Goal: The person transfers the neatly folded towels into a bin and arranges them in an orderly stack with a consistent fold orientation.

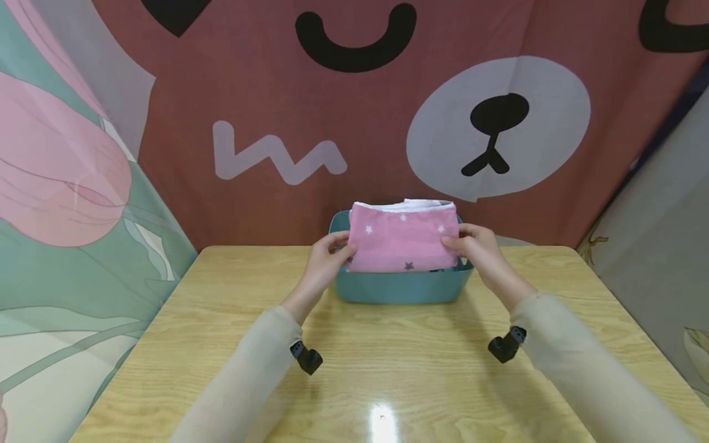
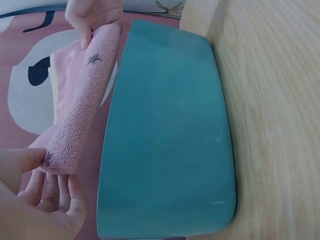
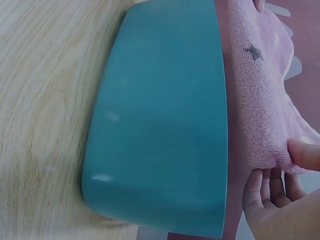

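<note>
A folded pink towel (image 1: 404, 240) with white and grey stars is held up by its two sides over a teal basket (image 1: 401, 288). My left hand (image 1: 328, 258) pinches the towel's left end, thumb in front and fingers behind. At the right end, my right hand (image 1: 480, 247) grips it the same way. In both wrist views the thick folded lower edge of the towel (image 2: 82, 100) hangs above the basket rim. The towel's front hides most of the basket's inside.
The basket stands at the back of a wooden table (image 1: 388, 351), close to a hanging cloth (image 1: 277, 203) with a bear face. More printed cloth (image 1: 66, 184) hangs at the left. Small black cameras (image 1: 306, 357) sit on both wrists.
</note>
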A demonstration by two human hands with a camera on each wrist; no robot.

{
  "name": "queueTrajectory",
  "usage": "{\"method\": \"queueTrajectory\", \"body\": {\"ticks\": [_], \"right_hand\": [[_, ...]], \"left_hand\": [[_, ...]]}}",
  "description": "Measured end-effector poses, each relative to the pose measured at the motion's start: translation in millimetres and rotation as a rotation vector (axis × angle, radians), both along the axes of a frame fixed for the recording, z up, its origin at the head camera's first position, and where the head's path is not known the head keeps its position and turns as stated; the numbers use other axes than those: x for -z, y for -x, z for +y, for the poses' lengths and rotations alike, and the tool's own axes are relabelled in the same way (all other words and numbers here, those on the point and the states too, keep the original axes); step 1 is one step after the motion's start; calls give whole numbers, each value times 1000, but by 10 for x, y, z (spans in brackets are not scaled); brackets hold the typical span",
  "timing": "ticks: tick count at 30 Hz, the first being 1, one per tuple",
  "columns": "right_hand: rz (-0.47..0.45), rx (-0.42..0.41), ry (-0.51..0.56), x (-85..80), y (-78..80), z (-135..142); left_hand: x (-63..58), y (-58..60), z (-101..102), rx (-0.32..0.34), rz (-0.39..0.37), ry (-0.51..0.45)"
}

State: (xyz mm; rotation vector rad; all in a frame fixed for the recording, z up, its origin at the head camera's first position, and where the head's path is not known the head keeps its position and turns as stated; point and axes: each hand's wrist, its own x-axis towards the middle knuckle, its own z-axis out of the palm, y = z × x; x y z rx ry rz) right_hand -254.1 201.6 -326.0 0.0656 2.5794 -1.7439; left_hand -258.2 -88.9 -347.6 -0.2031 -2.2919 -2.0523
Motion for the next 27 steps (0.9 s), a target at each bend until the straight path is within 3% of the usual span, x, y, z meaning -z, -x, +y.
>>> {"method": "queueTrajectory", "body": {"ticks": [12, 22, 27], "right_hand": [[6, 11, -62, 3, 118, -6], [47, 4, -106, 58, 119, -20], [92, -8, -147, 126, 115, -21]], "left_hand": [[-1, 90, 31, 17, 11, 120], [46, 138, 67, 1, 3, 115], [78, 148, 74, -6, 7, 158]]}}
